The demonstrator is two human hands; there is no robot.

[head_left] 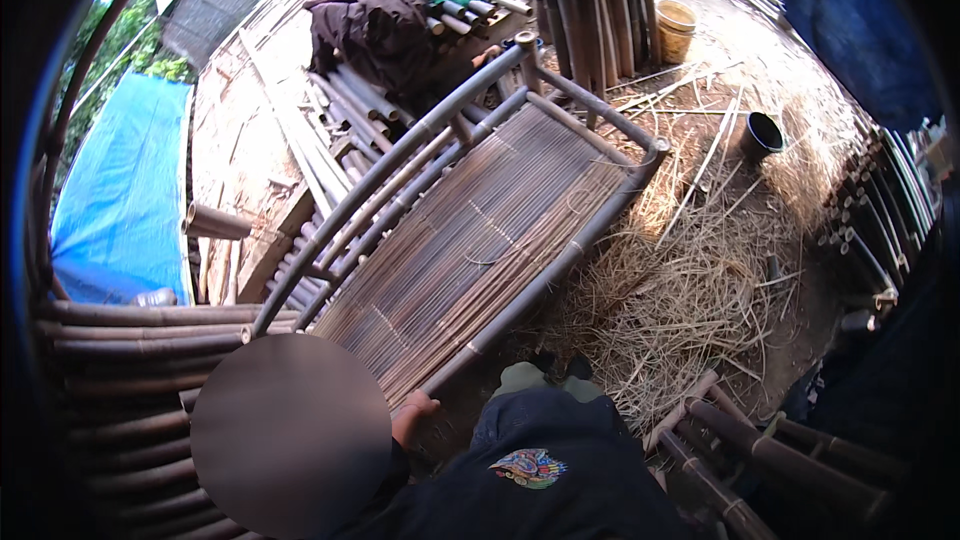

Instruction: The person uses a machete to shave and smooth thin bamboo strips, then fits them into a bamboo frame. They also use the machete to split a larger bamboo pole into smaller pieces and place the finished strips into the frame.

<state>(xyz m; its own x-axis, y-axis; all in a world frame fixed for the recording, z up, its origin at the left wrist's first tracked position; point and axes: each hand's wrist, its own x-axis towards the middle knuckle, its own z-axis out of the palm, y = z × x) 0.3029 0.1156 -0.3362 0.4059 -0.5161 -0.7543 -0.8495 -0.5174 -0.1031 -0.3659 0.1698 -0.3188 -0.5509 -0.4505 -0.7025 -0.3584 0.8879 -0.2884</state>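
Observation:
A long bamboo bench [480, 230] with a slatted seat and a round-pole frame lies slanted across the middle, its backrest rail [390, 165] on the left side. My left hand [412, 412] comes out of a dark sleeve and curls around the near end of the bench's front rail [530, 285]. My right hand is out of sight. Below are my dark blue clothes with a coloured embroidered patch [528, 467], and my light shoes [522, 376] stand beside the bench's near end. Another person's head fills the lower left, close to my left arm.
Dry straw [690, 270] covers the ground to the right. Bamboo poles are stacked at left [140, 340], at lower right [770, 450] and upright at the back [590, 0]. A black pot [762, 133], a yellow bucket [676, 28], a blue tarp [125, 190] and dark cloth [370, 20] lie around.

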